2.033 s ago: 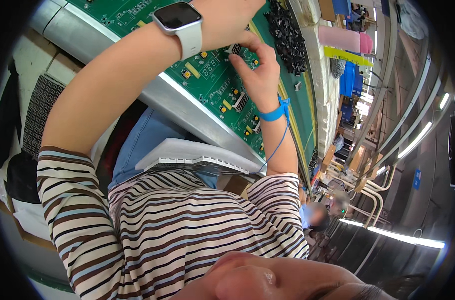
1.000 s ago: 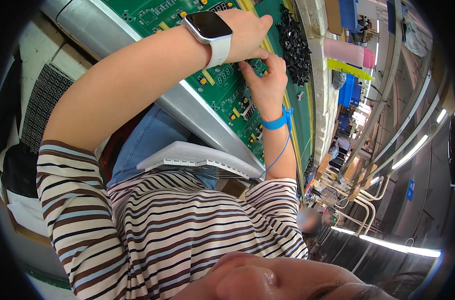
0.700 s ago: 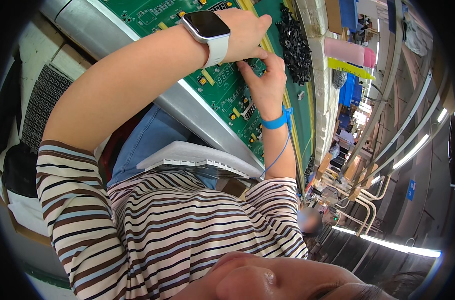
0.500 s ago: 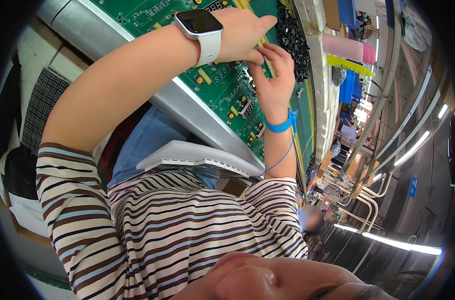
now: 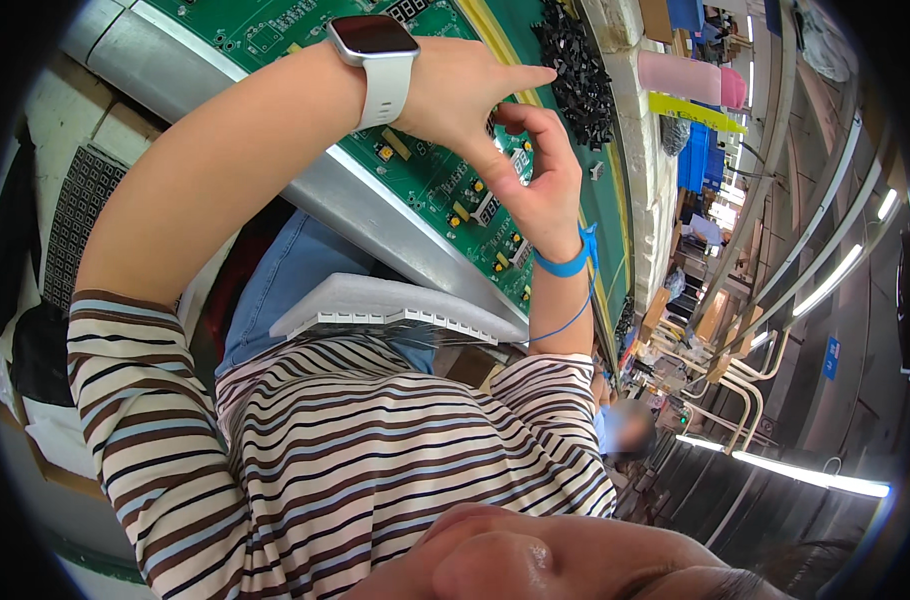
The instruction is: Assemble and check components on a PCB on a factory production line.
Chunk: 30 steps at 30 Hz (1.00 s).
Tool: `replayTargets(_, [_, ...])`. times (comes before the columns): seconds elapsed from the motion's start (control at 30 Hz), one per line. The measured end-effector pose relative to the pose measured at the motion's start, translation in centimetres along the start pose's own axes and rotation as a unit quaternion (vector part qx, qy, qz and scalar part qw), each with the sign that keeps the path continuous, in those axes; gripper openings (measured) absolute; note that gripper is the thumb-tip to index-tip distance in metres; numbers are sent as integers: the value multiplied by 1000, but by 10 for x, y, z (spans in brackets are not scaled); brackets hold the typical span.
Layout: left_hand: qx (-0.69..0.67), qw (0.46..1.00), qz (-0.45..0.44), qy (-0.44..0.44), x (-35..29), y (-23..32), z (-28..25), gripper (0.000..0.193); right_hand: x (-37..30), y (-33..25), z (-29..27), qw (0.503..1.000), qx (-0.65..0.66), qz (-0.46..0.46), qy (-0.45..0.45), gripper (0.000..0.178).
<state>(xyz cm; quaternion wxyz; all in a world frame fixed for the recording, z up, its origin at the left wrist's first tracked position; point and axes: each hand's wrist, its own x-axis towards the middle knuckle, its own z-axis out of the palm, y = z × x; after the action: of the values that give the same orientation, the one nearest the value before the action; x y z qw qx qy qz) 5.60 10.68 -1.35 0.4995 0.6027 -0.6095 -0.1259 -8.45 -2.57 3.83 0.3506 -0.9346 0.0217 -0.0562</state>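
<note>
My left hand (image 5: 460, 92), a pale watch on its wrist, is over a green circuit board (image 5: 360, 160). One finger stretches out toward a heap of small black parts (image 5: 578, 75); its other fingers are mostly hidden. My right hand (image 5: 547, 180), with a blue strap (image 5: 565, 262) and cord at the wrist, is bent close beside the left. Its thumb reaches under the left hand and its forefinger curls toward the thumb. A bit of something dark shows between them, too small to name. Digit display modules (image 5: 487, 208) and yellow buttons (image 5: 455, 221) sit on the board.
A silver metal rail (image 5: 375, 225) runs along the board's near side. On my lap lies white foam (image 5: 395, 300) with a row of white parts and thin pins. More dark display modules (image 5: 80, 220) lie at left. A pink bottle (image 5: 680, 78) stands beyond the black heap.
My left hand has shifted down and left, its outstretched finger now lower, beside the black heap. The right hand's fingers have curled inward and its thumb has slid left.
</note>
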Motion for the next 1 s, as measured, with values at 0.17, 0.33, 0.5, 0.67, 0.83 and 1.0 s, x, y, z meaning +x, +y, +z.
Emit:
replayTargets(0.17, [80, 992, -100, 22, 11, 3, -4, 48, -15, -3, 22, 987, -159, -26, 9, 46])
replayTargets(0.33, [186, 980, -70, -9, 10, -4, -3, 24, -15, 0, 31, 978, -206, -27, 8, 46])
replayTargets(0.5, [185, 978, -91, -3, 10, -1, -2, 18, -15, 0, 34, 978, -210, -13, 7, 45])
replayTargets(0.67, [173, 979, -103, -33, 12, 4, -1, 19, -18, 4, 33, 978, -207, -10, 9, 45])
replayTargets(0.83, [155, 982, -105, -37, 14, 5, 0, 20, -20, 5, 33, 979, -203, -4, 16, 45])
replayTargets(1.0, [157, 981, -106, -42, 14, 6, 1, 20, -20, 6, 31, 980, -200, -2, 9, 43])
